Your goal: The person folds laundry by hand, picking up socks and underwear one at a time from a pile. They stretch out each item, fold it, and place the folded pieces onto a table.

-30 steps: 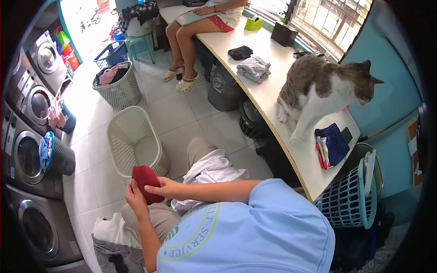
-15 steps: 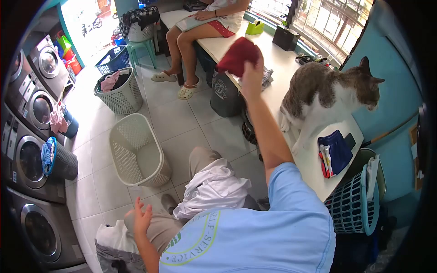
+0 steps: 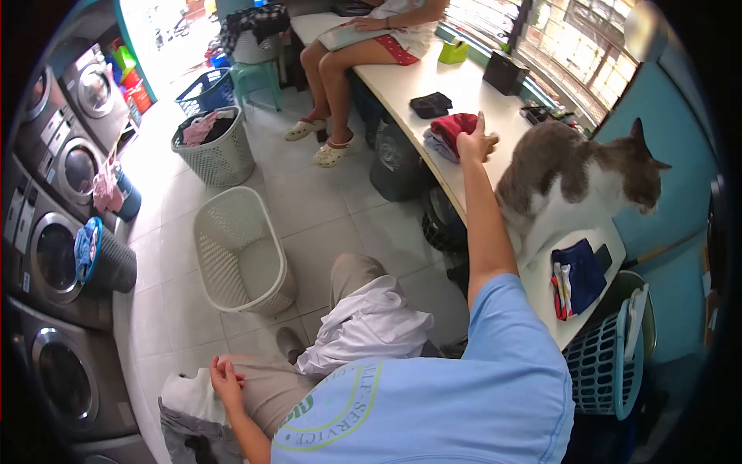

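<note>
My right hand (image 3: pixel 478 145) reaches over the white table, at the right edge of a folded dark red cloth (image 3: pixel 451 125). Its fingers are spread and appear to rest against the cloth rather than grip it. Under the red cloth lies a grey folded cloth (image 3: pixel 440 145). My left hand (image 3: pixel 226 380) hovers by my lap, open with loosely bent fingers and nothing in it. Near it are white and grey garments (image 3: pixel 189 406). A white cloth (image 3: pixel 367 325) is draped over my leg.
On the table (image 3: pixel 533 298) are a sitting cat (image 3: pixel 576 174), folded navy shorts (image 3: pixel 578 274), a black folded item (image 3: pixel 430 105) and a black box (image 3: pixel 505 73). A person (image 3: pixel 371 39) sits at its far end. A pale basket (image 3: pixel 243 255) stands on the floor; washing machines (image 3: pixel 58 263) line the left.
My right hand has come down with the red cloth, which now lies on the grey cloth. My left hand has lowered slightly toward my lap. The view has shifted a little.
</note>
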Action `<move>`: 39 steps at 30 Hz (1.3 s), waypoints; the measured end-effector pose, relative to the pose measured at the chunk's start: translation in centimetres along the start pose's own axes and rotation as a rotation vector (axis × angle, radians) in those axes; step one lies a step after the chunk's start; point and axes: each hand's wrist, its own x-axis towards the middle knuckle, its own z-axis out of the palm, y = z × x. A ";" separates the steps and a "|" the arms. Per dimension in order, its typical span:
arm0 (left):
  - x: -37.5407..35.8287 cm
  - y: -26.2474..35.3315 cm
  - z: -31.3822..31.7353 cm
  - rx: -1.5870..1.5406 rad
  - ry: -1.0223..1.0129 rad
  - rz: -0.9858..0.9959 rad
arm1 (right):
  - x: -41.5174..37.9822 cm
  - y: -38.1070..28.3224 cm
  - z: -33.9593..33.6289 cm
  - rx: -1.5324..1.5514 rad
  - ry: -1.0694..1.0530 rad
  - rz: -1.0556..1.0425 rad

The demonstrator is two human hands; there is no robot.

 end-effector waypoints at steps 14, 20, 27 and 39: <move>0.5 -0.9 2.9 0.467 0.354 0.408 | 15.7 3.9 14.2 -1.251 0.037 -0.892; 3.7 -0.6 -2.9 0.064 0.301 0.074 | 2.1 -0.1 7.3 -0.989 0.238 -0.693; 1.6 -5.4 -17.8 0.991 1.208 -0.273 | 4.2 2.3 8.0 -0.994 0.497 -0.883; -4.4 -8.2 -34.4 0.819 0.674 -0.420 | -2.1 2.9 10.7 -0.285 0.064 -1.056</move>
